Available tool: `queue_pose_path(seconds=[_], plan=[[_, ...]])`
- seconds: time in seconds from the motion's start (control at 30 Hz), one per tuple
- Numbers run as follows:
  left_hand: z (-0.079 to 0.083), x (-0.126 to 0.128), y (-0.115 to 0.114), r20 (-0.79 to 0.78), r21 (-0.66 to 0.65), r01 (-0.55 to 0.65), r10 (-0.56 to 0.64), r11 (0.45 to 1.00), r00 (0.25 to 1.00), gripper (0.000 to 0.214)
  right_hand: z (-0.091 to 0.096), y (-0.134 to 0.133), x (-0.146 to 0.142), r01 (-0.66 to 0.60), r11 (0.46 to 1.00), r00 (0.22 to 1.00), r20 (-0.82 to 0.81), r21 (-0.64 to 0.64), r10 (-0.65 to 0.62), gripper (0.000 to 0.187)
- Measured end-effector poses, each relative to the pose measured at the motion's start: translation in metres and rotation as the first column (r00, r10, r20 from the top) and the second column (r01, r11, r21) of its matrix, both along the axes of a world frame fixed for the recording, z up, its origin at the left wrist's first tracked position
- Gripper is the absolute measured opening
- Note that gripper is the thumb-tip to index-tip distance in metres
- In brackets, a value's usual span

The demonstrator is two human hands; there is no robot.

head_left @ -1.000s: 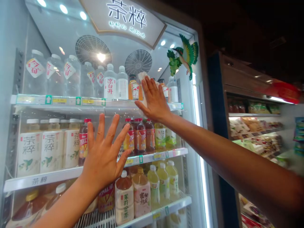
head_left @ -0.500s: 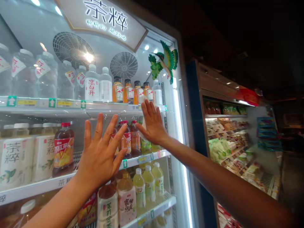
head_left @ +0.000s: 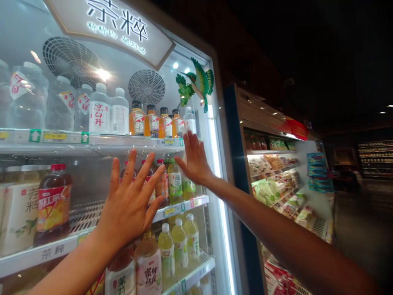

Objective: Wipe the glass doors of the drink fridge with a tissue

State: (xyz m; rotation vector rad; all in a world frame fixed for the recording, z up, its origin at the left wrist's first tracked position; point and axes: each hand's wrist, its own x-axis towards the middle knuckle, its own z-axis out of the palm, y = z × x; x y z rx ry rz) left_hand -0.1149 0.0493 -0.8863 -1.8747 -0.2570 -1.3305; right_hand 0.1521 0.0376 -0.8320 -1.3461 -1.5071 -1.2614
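Both of my hands are raised before a lit drinks fridge with a glass front. My left hand (head_left: 130,200) has its fingers spread and holds nothing; it covers part of the middle shelf (head_left: 61,250). Nearer the fridge's right side is my right hand (head_left: 195,162), flat with fingers stretched, seemingly against the glass; whether it touches cannot be made out. Around it stand orange drink bottles (head_left: 152,121) on the upper shelf and a green tea bottle (head_left: 175,184) on the middle one. A red-capped iced tea bottle (head_left: 54,200) stands left of my left hand.
An illuminated sign (head_left: 113,28) tops the fridge. A green bird sticker (head_left: 201,84) is on the upper right of the glass. Pale yellow-green bottles (head_left: 180,243) stand on a lower shelf. To the right is an open chilled display case (head_left: 273,172) with packaged food, then a dark aisle.
The view has turned to the right, so the fridge and its bottles appear shifted left. My hands keep nearly the same pose, and the green tea bottle now shows between them.
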Motion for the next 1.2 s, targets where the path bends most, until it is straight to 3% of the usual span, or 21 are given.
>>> queue_pose_path(seconds=[0.07, 0.1, 0.17, 0.23, 0.33, 0.37, 0.43, 0.5, 0.6, 0.67, 0.73, 0.87, 0.93, 1.0, 1.13, 1.2], plan=[[0.001, 0.005, 0.000, 0.002, 0.003, -0.004, 0.004, 1.000, 1.000, 0.068, 0.050, 0.010, 0.011, 0.011, 0.999, 0.996, -0.093, 0.051, -0.006, 0.085], [0.002, 0.007, 0.000, 0.002, 0.004, -0.004, 0.004, 1.000, 1.000, 0.067, 0.066, 0.013, 0.014, 0.012, 0.997, 0.992, -0.129, 0.075, -0.002, 0.085], [0.001, 0.010, -0.001, 0.003, 0.007, 0.000, 0.000, 1.000, 1.000, 0.064, 0.070, 0.015, 0.016, 0.009, 0.994, 0.988, -0.156, 0.110, 0.009, 0.085], [-0.001, 0.012, 0.000, -0.002, 0.004, 0.001, -0.001, 1.000, 1.000, 0.062, 0.035, 0.008, 0.014, -0.003, 0.994, 0.992, -0.126, 0.107, 0.017, 0.084], [-0.003, 0.014, 0.000, -0.011, 0.004, -0.001, 0.001, 1.000, 1.000, 0.060, -0.041, -0.008, 0.016, -0.034, 0.998, 0.998, -0.052, 0.049, 0.037, 0.086], [-0.003, 0.016, 0.000, -0.013, 0.009, 0.000, 0.000, 1.000, 1.000, 0.060, -0.058, -0.012, 0.020, -0.043, 0.999, 0.999, -0.032, 0.027, 0.044, 0.087], [-0.001, 0.020, 0.000, -0.019, 0.018, 0.002, -0.002, 1.000, 1.000, 0.059, -0.064, -0.015, 0.032, -0.041, 0.999, 0.999, -0.015, 0.001, 0.041, 0.087], [0.002, 0.026, -0.001, -0.025, 0.024, 0.004, -0.004, 1.000, 1.000, 0.059, -0.033, -0.011, 0.047, -0.011, 1.000, 0.999, -0.044, 0.002, 0.011, 0.087], [0.005, 0.035, -0.004, -0.023, 0.030, 0.006, -0.005, 1.000, 1.000, 0.060, 0.035, 0.000, 0.062, 0.032, 0.999, 0.983, -0.183, 0.033, -0.026, 0.087], [0.004, 0.039, -0.005, -0.020, 0.035, 0.005, -0.004, 0.999, 1.000, 0.061, 0.054, 0.006, 0.060, 0.039, 0.998, 0.966, -0.256, 0.057, -0.023, 0.088], [0.001, 0.040, -0.005, -0.027, 0.036, -0.002, 0.003, 0.999, 1.000, 0.063, 0.033, 0.005, 0.048, 0.031, 0.996, 0.967, -0.253, 0.079, -0.010, 0.088], [-0.005, 0.035, -0.001, -0.055, 0.023, -0.054, 0.055, 0.998, 0.997, 0.066, -0.067, -0.012, 0.014, 0.006, 0.998, 0.994, -0.109, 0.065, 0.001, 0.087], [-0.004, 0.031, 0.000, -0.064, 0.025, -0.082, 0.084, 0.996, 0.994, 0.066, -0.090, -0.018, 0.004, 0.006, 0.999, 0.999, -0.042, 0.032, -0.005, 0.087], [0.000, 0.028, 0.001, -0.060, 0.036, -0.099, 0.101, 0.994, 0.993, 0.065, -0.076, -0.017, 0.001, 0.015, 1.000, 1.000, 0.011, 0.009, -0.015, 0.087], [0.009, 0.016, 0.004, -0.027, 0.040, -0.129, 0.130, 0.991, 0.991, 0.062, 0.008, 0.002, -0.013, 0.090, 0.996, 0.996, -0.031, 0.029, -0.089, 0.088], [0.010, 0.003, 0.006, -0.008, 0.031, -0.150, 0.150, 0.988, 0.989, 0.062, 0.026, 0.008, -0.034, 0.087, 0.994, 0.993, -0.083, 0.060, -0.082, 0.089]])
